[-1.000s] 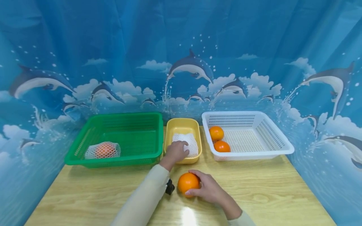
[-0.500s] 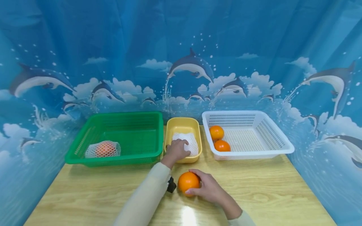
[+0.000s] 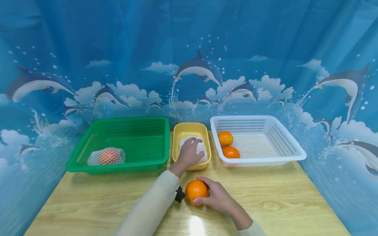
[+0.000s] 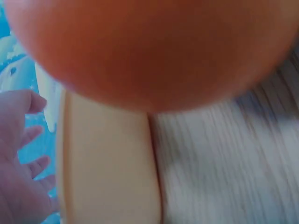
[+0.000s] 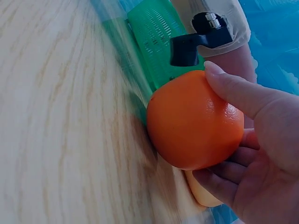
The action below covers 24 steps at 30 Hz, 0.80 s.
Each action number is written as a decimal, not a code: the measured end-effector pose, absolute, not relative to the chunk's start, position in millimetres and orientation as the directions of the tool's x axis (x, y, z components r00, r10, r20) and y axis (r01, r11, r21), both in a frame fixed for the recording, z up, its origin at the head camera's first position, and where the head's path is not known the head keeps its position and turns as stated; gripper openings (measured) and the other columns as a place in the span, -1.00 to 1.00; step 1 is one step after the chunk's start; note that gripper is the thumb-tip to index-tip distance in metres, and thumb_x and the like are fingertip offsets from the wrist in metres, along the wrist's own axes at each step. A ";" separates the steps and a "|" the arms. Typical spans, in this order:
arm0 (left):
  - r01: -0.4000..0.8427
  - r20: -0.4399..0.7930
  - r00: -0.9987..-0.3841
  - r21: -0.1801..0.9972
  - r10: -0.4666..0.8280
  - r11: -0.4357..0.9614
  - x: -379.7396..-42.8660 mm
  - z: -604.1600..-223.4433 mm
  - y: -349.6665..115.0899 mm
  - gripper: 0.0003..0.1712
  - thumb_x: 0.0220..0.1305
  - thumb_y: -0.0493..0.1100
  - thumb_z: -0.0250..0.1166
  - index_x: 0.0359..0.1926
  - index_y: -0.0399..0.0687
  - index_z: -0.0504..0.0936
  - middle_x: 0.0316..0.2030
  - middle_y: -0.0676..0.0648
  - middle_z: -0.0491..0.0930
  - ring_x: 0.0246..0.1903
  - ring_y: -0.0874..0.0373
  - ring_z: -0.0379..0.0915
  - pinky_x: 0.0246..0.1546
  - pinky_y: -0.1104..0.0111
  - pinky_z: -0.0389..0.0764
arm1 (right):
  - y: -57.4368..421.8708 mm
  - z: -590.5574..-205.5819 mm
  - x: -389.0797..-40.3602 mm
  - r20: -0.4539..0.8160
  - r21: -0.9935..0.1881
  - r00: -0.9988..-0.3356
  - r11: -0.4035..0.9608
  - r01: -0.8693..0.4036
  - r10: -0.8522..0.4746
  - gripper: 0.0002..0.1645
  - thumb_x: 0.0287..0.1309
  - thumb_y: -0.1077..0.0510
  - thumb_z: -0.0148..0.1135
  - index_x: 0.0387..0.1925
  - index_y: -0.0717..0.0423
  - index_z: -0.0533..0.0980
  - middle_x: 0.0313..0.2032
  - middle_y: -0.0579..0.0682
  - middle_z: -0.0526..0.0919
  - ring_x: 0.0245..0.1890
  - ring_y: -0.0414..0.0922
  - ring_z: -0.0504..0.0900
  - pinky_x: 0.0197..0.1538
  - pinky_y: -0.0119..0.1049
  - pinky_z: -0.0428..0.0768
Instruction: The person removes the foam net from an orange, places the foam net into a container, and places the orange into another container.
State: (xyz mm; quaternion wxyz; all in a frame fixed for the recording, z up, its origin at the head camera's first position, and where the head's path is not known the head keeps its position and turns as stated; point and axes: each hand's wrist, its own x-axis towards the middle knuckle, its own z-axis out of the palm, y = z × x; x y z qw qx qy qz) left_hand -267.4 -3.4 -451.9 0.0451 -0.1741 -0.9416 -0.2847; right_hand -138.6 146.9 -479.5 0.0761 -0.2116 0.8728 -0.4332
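An orange [image 3: 195, 192] sits on the wooden table in front of the yellow basket [image 3: 174, 144]. My right hand [image 3: 218, 196] grips it from the right, thumb on the near side and fingers round the far side; the right wrist view shows this hold on the orange [image 5: 191, 123] closely. Over the yellow basket my left hand [image 3: 188, 154] reaches down at white foam netting [image 3: 200, 147], partly covering it. In the left wrist view the fingers of the left hand [image 4: 21, 172] are spread apart; the netting is hidden there behind the basket wall [image 4: 107, 158].
At left stands a green basket [image 3: 118, 168] holding an orange in white netting [image 3: 109, 156]. A white basket [image 3: 265, 160] at right holds two bare oranges, one far [image 3: 225, 138] and one near [image 3: 231, 152]. A black wrist camera [image 3: 179, 194] is close beside the gripped orange.
My left hand has shifted slightly right and forward over the netting, and its fingers have spread wider. The right hand and the orange have stayed in place.
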 end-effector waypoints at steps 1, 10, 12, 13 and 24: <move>0.377 0.187 -0.926 0.529 0.329 0.760 -267.2 -450.7 -1.0 -0.42 0.29 -0.02 0.24 0.32 0.07 0.39 0.35 -0.18 0.25 0.33 -0.11 0.17 0.32 -0.02 0.25 | 147.1 -479.6 -138.3 0.051 -0.791 -0.899 0.533 -0.302 -0.434 -0.03 -0.04 -0.21 0.46 0.28 0.26 0.36 0.13 0.14 0.56 0.00 -0.04 0.58 0.07 -0.13 0.56; 0.498 0.056 -0.805 0.606 0.591 0.621 -258.9 -443.2 13.9 -0.31 0.41 0.21 0.07 0.49 0.40 0.09 0.52 -0.12 -0.13 0.43 -0.13 -0.01 0.33 -0.12 0.21 | 149.3 -482.8 -134.9 0.094 -0.794 -0.899 0.512 -0.328 -0.429 -0.05 -0.01 -0.20 0.44 0.27 0.29 0.36 0.16 0.19 0.53 0.03 0.02 0.58 0.07 -0.10 0.58; 0.515 0.036 -0.779 0.606 0.626 0.606 -258.1 -444.4 15.0 -0.33 0.42 0.22 0.04 0.48 0.38 0.12 0.53 -0.09 -0.15 0.45 -0.11 -0.06 0.34 -0.13 0.18 | 150.0 -484.5 -133.9 0.113 -0.789 -0.895 0.508 -0.344 -0.431 -0.06 0.01 -0.19 0.43 0.27 0.29 0.36 0.16 0.19 0.53 0.03 0.01 0.59 0.05 -0.12 0.59; 0.524 0.035 -0.770 0.604 0.637 0.600 -257.8 -445.1 15.4 -0.34 0.43 0.22 0.03 0.48 0.35 0.14 0.53 -0.09 -0.15 0.46 -0.12 -0.08 0.34 -0.14 0.17 | 150.3 -485.2 -133.2 0.124 -0.784 -0.893 0.509 -0.355 -0.432 -0.07 0.02 -0.19 0.43 0.27 0.30 0.36 0.16 0.19 0.53 0.02 0.01 0.59 0.04 -0.13 0.60; 0.567 0.117 -0.778 0.555 0.617 0.609 -257.2 -448.8 23.5 -0.42 0.45 0.17 0.05 0.41 0.19 0.30 0.52 -0.01 -0.11 0.49 -0.14 -0.26 0.41 -0.06 0.05 | 161.4 -479.5 -124.5 0.136 -0.728 -0.909 0.583 -0.361 -0.393 -0.11 -0.04 -0.27 0.44 0.21 0.18 0.45 0.05 0.03 0.63 -0.10 -0.13 0.62 -0.09 -0.24 0.62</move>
